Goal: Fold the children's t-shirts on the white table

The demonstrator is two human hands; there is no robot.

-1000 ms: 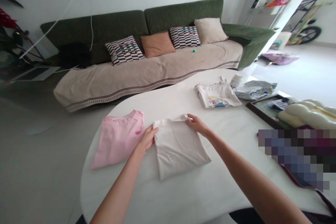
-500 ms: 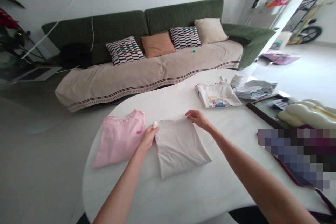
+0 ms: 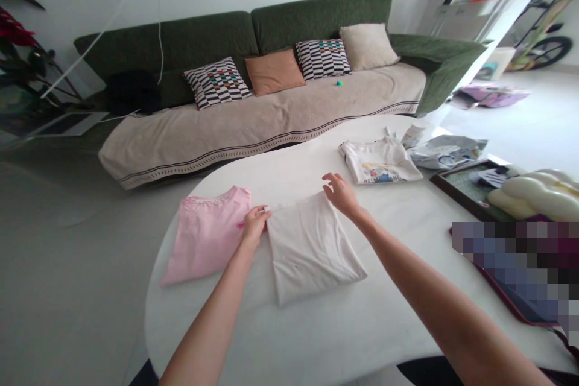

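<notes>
A folded off-white cloth garment (image 3: pixel 314 250) lies flat on the white table (image 3: pixel 217 332) in front of me. At its far left corner, my left hand (image 3: pixel 256 224) pinches the edge between thumb and fingers. My right hand (image 3: pixel 341 194) is just above the far right corner, with fingers apart and nothing held. Left of the garment a folded pink T-shirt (image 3: pixel 208 238) lies with a small dark pink mark on its chest, partly behind my left hand. Farther back on the right is a folded white printed T-shirt (image 3: pixel 382 161).
A silver-white plastic package (image 3: pixel 450 152) lies at the table's far right, near a dark-rimmed tray (image 3: pixel 456 196) and a cream puffy object (image 3: pixel 534 196). Part of the right side is pixelated. Beyond the table stands a green sofa (image 3: pixel 167 36) with cushions.
My right hand has let go of the garment's far right corner and its fingers have spread. My left hand stays at the left corner. The view has shifted slightly.
</notes>
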